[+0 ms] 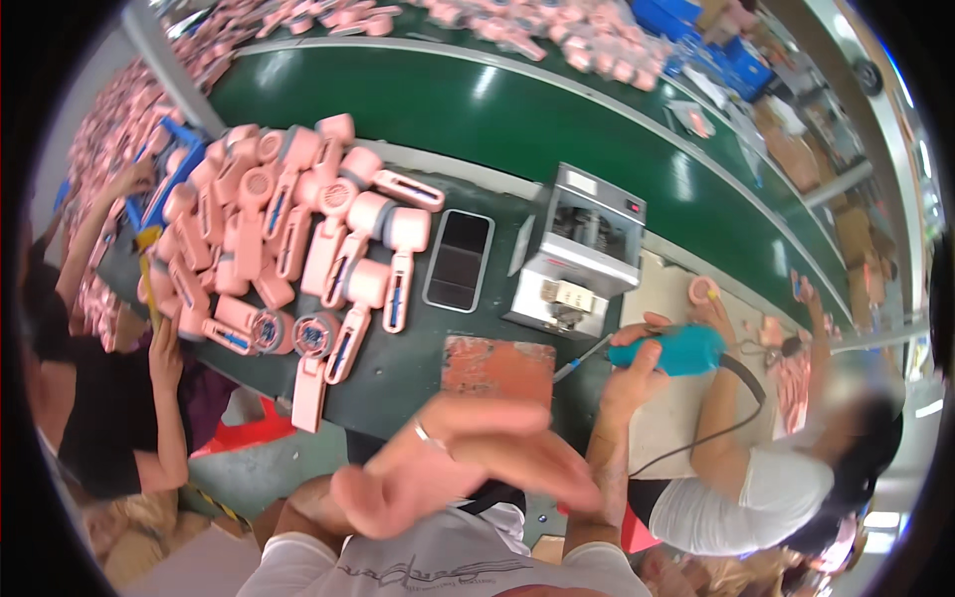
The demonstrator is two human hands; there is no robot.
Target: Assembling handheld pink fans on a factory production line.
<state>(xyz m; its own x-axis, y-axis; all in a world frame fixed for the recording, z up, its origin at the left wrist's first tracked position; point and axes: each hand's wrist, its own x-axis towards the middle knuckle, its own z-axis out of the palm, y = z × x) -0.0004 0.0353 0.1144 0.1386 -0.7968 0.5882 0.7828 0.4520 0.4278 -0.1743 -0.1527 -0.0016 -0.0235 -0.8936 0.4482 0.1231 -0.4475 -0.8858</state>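
Note:
My left hand (463, 453) is raised close to my chest, with a ring on one finger. Its fingers are stretched out and nothing is in them. In my right hand (637, 381) is a teal electric screwdriver (681, 350), its thin bit pointing left and down. A worn red block (497, 366) lies on the dark green bench just beyond my left hand. Left of it is a heap of pink handheld fans (333, 254), several with their inner blue parts showing. Beyond the screwdriver's tip stands a small metal screw feeder (582, 254).
A flat dark panel with a pale frame (459, 261) lies between fans and feeder. Behind the bench runs a green conveyor (398, 104), with more pink fans past it. Co-workers sit on both sides; a hand (721, 316) at right is near a pink part. The screwdriver's black cord (741, 373) hangs rightward.

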